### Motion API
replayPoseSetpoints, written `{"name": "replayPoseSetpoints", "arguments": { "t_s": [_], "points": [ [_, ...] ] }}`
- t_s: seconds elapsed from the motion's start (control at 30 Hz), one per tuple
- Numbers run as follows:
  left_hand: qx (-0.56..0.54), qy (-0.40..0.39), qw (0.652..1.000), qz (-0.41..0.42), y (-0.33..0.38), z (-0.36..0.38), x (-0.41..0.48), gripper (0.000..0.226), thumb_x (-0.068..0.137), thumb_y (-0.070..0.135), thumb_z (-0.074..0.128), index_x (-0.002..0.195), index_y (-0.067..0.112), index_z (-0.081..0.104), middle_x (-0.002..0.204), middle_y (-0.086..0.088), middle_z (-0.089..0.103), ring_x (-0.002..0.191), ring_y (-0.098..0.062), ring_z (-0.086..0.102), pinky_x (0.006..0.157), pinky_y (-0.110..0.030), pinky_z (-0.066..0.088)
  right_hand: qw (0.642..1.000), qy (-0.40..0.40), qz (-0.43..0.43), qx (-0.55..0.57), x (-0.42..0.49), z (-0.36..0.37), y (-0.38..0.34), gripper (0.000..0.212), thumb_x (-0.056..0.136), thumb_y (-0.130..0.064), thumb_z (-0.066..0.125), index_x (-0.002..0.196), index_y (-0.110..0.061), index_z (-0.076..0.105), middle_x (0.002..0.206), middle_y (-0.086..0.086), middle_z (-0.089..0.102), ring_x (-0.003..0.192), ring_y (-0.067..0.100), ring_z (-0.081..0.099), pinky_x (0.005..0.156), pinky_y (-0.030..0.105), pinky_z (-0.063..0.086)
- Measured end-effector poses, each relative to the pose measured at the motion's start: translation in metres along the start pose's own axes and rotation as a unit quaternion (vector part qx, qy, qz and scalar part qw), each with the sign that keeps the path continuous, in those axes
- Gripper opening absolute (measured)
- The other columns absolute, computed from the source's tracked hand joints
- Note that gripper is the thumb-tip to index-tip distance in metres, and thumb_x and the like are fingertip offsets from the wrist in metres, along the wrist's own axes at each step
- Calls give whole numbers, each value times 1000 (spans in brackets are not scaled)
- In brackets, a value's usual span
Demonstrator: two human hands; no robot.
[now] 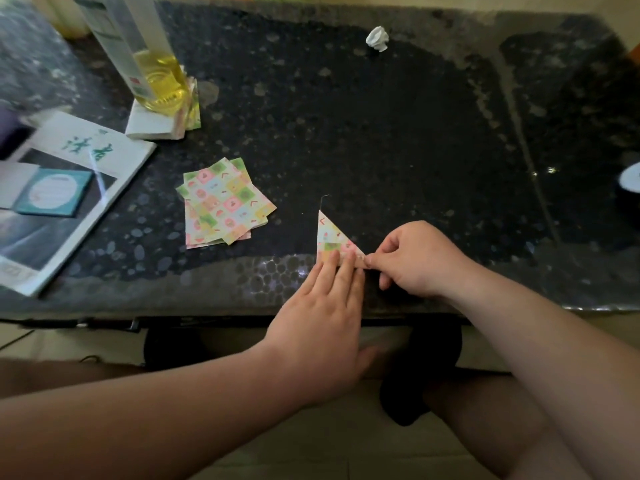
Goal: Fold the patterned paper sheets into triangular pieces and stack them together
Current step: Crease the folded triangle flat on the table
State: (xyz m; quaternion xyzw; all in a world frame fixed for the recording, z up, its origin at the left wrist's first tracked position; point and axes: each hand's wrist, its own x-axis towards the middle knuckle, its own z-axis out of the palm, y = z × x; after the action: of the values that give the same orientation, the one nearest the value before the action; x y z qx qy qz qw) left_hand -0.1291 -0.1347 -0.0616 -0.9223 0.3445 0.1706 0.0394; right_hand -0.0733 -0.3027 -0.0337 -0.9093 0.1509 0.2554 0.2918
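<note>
Paper triangle (331, 237) lies by the front of the table (381, 150). Left hand (322, 306) presses it with flat fingers (333, 268); right hand (415, 261) pinches its corner. If the flat fingers slip, the fold could go crooked.

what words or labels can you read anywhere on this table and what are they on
"读者" (my best reading): big green brush characters on the magazine cover.
Label on the bottle: too blurred to read.
Print on the teal card lying on the magazine: too small to read.
The patterned sheets and the folded triangle: pictures and chevrons only, no words.
</note>
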Motion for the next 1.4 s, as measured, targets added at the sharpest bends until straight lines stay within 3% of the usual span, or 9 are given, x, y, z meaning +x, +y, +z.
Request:
{"name": "replayPoseSetpoints", "arguments": {
  "t_s": [0.6, 0.83, 0.97, 1.2, 1.4],
  "points": [
    [42, -2, 999, 0, -3, 4, 7, 99, 100, 71, 15, 152, -3, -24, 163, -25, -26, 154, -37, -22, 127, -50, -4, 1000, -8, 5, 8, 2, 0, 0, 32, 94, -41, 72, 71, -19, 77, 60, -8, 73, 42, -4, 57, 57, 23, 41],
    [44, -1, 999, 2, -1, 6, 11, 102, 99, 73, 15, 151, -5, -24, 163, -26, -26, 153, -37, -24, 127, -49, -5, 1000, -3, 6, 5, 3, 1, 0, 33, 96, -39, 70, 72, -19, 77, 60, -7, 73, 37, 0, 54, 51, 21, 41],
    [36, 6, 999, 5, -1, 6, 11, 101, 98, 73, 16, 153, -3, -24, 164, -25, -25, 154, -37, -22, 127, -49, -4, 1000, -7, 8, 12, 4, 1, 1, 32, 97, -38, 69, 74, -16, 76, 61, -5, 74, 34, 4, 51, 40, 16, 39],
    [30, 26, 999, 8, -3, 10, 12, 103, 98, 75, 19, 156, -2, -19, 166, -25, -20, 155, -38, -16, 127, -50, 0, 998, -21, 38, 34, 6, -1, -1, 26, 94, -37, 73, 77, -17, 75, 61, -4, 74, 43, 12, 54, 55, 25, 50],
    [20, 24, 1000, 5, 4, 7, 16, 106, 95, 78, 21, 158, 0, -14, 165, -30, -15, 154, -45, -11, 127, -54, 2, 995, -77, 55, 28, 10, -16, 7, 21, 93, -34, 76, 83, -15, 72, 67, -2, 76, 41, 7, 59, 48, 23, 42]
  ]
}}
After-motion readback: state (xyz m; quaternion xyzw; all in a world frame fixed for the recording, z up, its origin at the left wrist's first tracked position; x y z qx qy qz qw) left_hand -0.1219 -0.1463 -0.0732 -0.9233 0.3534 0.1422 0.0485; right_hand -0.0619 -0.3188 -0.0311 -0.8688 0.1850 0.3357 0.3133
